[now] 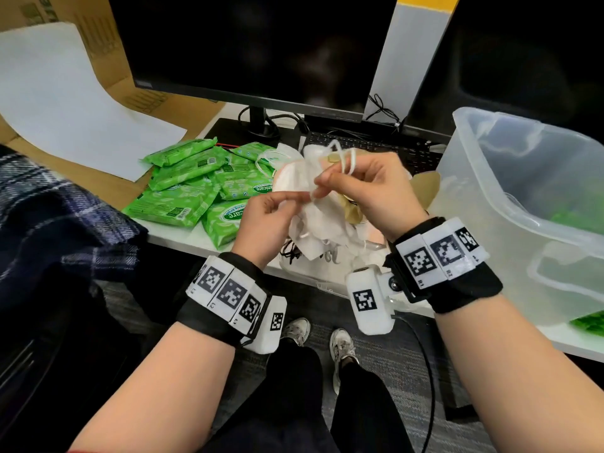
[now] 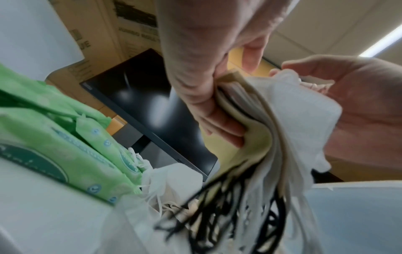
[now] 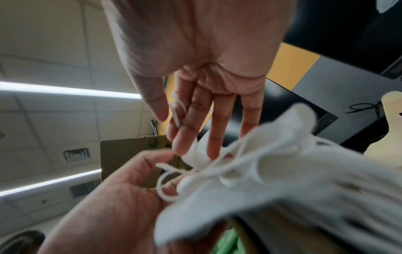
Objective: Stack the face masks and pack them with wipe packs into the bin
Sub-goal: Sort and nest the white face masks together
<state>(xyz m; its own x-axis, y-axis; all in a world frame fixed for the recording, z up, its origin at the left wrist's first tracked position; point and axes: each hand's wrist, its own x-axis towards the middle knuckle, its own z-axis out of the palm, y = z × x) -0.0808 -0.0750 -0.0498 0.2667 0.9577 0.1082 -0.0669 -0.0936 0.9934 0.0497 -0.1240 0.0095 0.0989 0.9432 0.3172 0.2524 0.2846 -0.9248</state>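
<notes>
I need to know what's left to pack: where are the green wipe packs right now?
In the head view, most wipe packs lie heaped on the desk's left side, beside the loose face masks and below the monitor. Some green shows inside the bin at right.

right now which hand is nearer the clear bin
Right. The right hand is just beside the clear bin, holding mask loops; the left hand is farther off, gripping the masks next to the green wipe packs.
</notes>
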